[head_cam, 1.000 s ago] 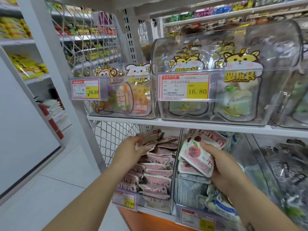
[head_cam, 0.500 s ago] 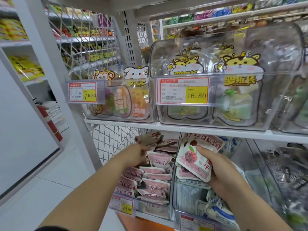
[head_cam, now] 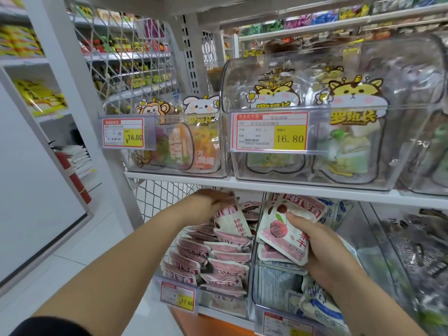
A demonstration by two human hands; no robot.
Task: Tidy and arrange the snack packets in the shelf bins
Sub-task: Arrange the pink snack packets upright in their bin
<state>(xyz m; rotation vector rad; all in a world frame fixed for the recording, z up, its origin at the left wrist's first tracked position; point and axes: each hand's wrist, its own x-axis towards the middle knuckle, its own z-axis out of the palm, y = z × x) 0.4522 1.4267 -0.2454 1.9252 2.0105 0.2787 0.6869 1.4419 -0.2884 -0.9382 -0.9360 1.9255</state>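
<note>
A clear lower-shelf bin (head_cam: 206, 299) is packed with several pink-and-white snack packets (head_cam: 225, 263). My left hand (head_cam: 208, 204) reaches into the back of that bin and grips one upright pink-and-white packet (head_cam: 232, 224) by its top. My right hand (head_cam: 317, 248) holds a small stack of the same packets (head_cam: 281, 236), printed with a red berry, above the neighbouring bin (head_cam: 274, 287). That bin holds blue-and-white packets (head_cam: 320, 304).
The shelf board (head_cam: 291, 187) above carries clear lidded bins (head_cam: 315, 122) with cartoon stickers and 16.80 price tags. A white mesh side panel (head_cam: 155, 197) closes the shelf's left end. A red fire extinguisher (head_cam: 72, 175) stands on the aisle floor at left.
My left hand has gone deeper into the left bin and lifted one packet upright. My right hand has stayed over the right bin with its stack. The camera has moved closer.
</note>
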